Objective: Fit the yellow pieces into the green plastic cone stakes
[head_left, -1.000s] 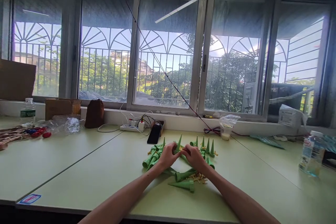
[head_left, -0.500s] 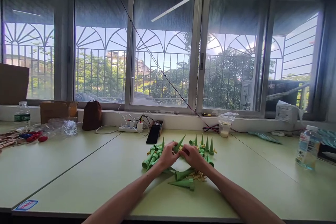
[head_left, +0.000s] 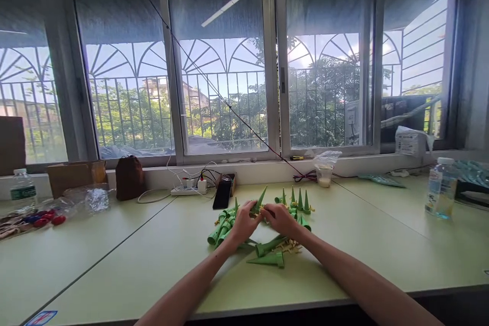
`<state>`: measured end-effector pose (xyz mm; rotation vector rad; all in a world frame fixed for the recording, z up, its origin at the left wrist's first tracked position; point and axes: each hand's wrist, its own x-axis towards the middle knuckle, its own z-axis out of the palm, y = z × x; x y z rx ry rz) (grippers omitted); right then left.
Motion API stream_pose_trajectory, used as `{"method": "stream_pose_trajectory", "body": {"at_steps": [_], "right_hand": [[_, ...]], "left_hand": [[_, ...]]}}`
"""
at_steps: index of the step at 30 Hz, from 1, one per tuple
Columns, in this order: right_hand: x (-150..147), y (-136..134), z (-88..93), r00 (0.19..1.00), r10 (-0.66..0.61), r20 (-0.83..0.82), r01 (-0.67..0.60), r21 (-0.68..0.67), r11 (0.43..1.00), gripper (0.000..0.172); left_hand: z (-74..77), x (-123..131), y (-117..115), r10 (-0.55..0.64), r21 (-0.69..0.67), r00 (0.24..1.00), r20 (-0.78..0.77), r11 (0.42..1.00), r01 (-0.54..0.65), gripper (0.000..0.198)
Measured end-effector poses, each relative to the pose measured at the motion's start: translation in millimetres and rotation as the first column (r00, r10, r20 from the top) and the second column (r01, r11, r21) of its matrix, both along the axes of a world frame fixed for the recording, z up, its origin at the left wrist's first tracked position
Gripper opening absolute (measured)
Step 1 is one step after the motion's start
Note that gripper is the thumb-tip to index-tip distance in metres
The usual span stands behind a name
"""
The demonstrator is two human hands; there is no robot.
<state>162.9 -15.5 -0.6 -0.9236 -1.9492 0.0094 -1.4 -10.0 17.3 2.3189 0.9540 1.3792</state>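
My left hand (head_left: pixel 246 221) is closed around a green cone-shaped watering spike (head_left: pixel 262 198), its point tilted up and to the right. Against it, my right hand (head_left: pixel 280 219) is pinched, with a little yellow showing at the fingertips; most of that small yellow piece is hidden. More green spikes (head_left: pixel 219 229) lie heaped beside my left hand. Behind my right hand, several spikes (head_left: pixel 300 199) stand upright, some with yellow pieces at their bases. Nearer to me lie two spikes (head_left: pixel 267 260) on their sides and a small pile of yellow T-shaped pieces (head_left: pixel 293 247).
A phone (head_left: pixel 222 196) and a power strip (head_left: pixel 189 191) lie at the back of the table (head_left: pixel 362 234). To the left are a brown pouch (head_left: pixel 130 178), a carton (head_left: pixel 76 175) and red beads (head_left: pixel 42 221). A bottle (head_left: pixel 440 188) stands right, a bagged cup (head_left: pixel 325 173) at the back.
The camera view has turned slightly, shifting the background left. Both hands stay together at the spike, which now points up a little more steeply.
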Motion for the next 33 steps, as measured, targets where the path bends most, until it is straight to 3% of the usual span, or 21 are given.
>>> {"method": "stream_pose_trajectory", "body": {"at_steps": [8, 15, 27, 33], "right_hand": [[-0.2, 0.4, -0.5, 0.999, 0.042, -0.001, -0.042, 0.004, 0.999, 0.039], [0.6, -2.0, 3.0, 0.998, 0.057, 0.0, -0.057, -0.005, 0.998, 0.044], [4.1, 0.7, 1.0, 1.0, 0.024, -0.001, -0.024, -0.008, 1.0, 0.033], [4.2, -0.1, 1.1, 1.0, 0.0, 0.027, 0.0, 0.002, 1.0, 0.033]], "left_hand": [[-0.3, 0.0, 0.4, -0.008, -0.012, 1.0, -0.013, 1.0, 0.007, 0.033], [-3.4, 0.9, 2.9, 0.083, 0.023, 0.995, -0.055, 0.996, -0.082, 0.038], [-5.3, 1.5, 2.8, 0.099, 0.088, 0.992, -0.079, 0.992, -0.092, 0.036], [-1.5, 1.4, -1.6, 0.106, 0.114, 0.985, -0.133, 0.989, -0.091, 0.025]]}}
